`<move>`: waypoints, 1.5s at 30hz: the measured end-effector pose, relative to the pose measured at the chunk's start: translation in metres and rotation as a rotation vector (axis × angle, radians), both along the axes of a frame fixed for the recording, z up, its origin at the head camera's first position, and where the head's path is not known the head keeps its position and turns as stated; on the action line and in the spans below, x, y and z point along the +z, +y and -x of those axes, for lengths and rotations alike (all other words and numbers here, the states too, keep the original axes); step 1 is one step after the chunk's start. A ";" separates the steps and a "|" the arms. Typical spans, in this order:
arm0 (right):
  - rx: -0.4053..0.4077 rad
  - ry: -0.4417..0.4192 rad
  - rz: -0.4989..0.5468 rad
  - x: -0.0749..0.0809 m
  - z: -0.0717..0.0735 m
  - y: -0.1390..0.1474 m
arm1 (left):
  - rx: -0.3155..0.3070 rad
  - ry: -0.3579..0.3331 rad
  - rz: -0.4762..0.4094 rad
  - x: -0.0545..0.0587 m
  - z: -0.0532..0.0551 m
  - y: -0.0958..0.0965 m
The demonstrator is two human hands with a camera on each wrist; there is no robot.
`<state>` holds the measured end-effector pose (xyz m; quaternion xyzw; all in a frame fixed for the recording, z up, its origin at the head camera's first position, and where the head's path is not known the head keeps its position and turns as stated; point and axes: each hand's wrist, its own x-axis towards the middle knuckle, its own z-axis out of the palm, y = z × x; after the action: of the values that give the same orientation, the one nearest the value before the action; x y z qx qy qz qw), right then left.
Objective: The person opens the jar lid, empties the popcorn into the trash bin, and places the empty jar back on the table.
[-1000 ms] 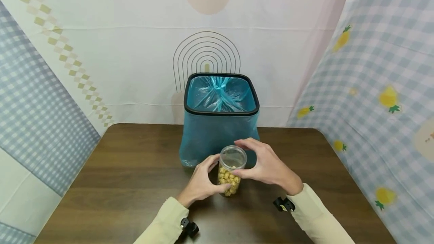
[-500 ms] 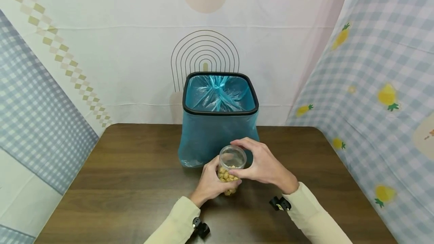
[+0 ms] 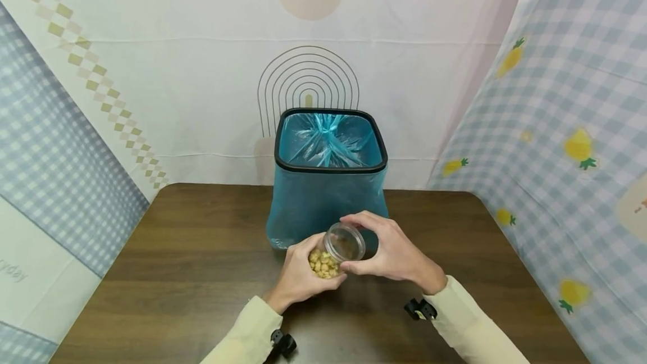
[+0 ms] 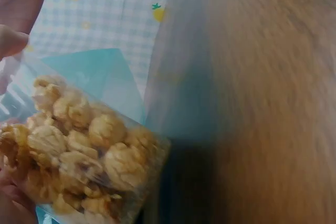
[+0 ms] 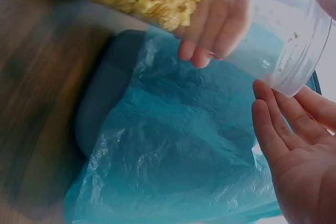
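A clear plastic jar (image 3: 345,241) part-filled with caramel popcorn (image 3: 324,264) leans to the side in front of the bin. My left hand (image 3: 296,274) grips its body, fingers wrapped round behind it and thumb along the near side. On the jar's clear lid end (image 5: 307,51), my right hand (image 3: 396,253) holds the rim between thumb and fingers. The popcorn (image 4: 84,150) lies toward the bottom end in the left wrist view, with the upper part of the jar bare of it.
Right behind the jar stands a bin (image 3: 328,195) with a black rim and a blue bag lining it. It rests on a dark wooden table (image 3: 202,251). Patterned cloth hangs (image 3: 202,72) behind the table and along both sides.
The jar has tipped, its bottom swinging left and its top coming slightly nearer. My left hand slid forward round the jar, then moved back left with it. The right hand stays at the rim.
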<state>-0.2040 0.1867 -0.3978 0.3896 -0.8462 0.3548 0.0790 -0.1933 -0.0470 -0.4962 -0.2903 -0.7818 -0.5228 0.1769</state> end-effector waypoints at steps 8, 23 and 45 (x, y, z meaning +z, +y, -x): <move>0.033 -0.041 -0.073 0.007 -0.006 -0.008 | 0.114 0.132 0.206 0.013 -0.009 -0.022; -0.026 -0.079 -0.120 0.006 -0.005 -0.036 | 0.340 0.374 0.533 0.029 -0.019 -0.052; 0.085 -0.046 -0.084 0.000 -0.010 -0.040 | 0.226 0.238 0.506 0.032 -0.026 -0.059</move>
<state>-0.1936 0.1467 -0.3982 0.4198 -0.8447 0.3308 0.0282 -0.1669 -0.1058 -0.4645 -0.2953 -0.8883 -0.2509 0.2464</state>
